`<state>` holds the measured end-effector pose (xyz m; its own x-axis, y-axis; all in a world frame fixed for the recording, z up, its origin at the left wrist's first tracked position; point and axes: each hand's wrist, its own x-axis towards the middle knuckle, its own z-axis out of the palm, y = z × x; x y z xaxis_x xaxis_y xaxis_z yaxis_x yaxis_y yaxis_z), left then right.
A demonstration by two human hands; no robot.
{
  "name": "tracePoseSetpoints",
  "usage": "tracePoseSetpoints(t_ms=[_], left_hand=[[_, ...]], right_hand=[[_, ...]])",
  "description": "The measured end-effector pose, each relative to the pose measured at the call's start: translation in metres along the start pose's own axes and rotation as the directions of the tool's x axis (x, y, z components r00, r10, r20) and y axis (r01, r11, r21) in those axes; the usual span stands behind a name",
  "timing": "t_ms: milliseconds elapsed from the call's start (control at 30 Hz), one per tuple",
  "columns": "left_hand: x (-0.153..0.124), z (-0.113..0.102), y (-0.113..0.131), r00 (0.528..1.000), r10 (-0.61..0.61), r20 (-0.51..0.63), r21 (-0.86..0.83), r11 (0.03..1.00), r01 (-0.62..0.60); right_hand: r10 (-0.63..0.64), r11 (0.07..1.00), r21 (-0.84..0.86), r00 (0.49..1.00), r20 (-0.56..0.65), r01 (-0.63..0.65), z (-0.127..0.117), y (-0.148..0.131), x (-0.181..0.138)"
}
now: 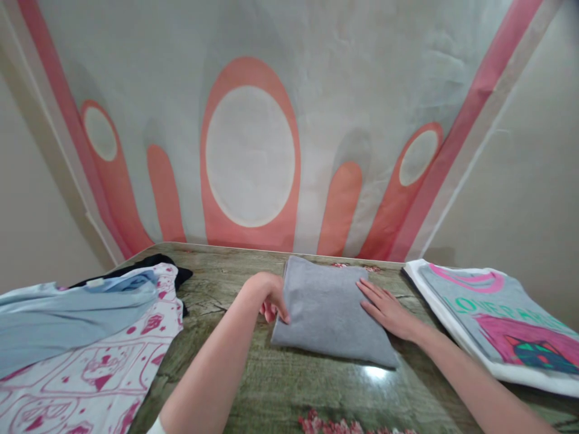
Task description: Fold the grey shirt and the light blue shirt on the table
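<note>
A grey piece of clothing (328,310), folded into a flat rectangle, lies in the middle of the wood-patterned table. At its left edge is my left hand (271,295), with curled fingers beside the edge and one digit pressing on top of the cloth. The hand looks closed on that edge, though part of the grip is hidden. My right hand (389,310) rests flat on the right side of the same garment, its fingers stretched out and slightly apart.
To the left lie loose garments: a light blue one (67,319) over a white one with pink prints (104,374), with a black one (156,260) behind. On the right, a stack of folded shirts has a cat-print shirt (506,319) on top. A patterned wall (384,72) rises behind the table (217,265).
</note>
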<state>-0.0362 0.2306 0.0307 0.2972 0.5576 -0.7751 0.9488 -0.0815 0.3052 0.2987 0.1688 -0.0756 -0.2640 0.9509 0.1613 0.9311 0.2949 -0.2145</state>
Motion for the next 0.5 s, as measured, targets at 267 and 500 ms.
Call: tracePoseSetpoints(t_ms=[267, 500], left_hand=[[0.042, -0.015, -0.027, 0.634, -0.009, -0.773, -0.07, 0.995, -0.071], [0.087, 0.0, -0.032, 0.395, 0.067, -0.916, -0.038, 0.967, -0.252]], right_hand=[[0.109, 0.994, 0.054, 0.963, -0.245, -0.098, -0.005, 0.013, 0.015], [0.091, 0.994, -0.058, 0.992, -0.086, -0.096, 0.005, -0.085, -0.01]])
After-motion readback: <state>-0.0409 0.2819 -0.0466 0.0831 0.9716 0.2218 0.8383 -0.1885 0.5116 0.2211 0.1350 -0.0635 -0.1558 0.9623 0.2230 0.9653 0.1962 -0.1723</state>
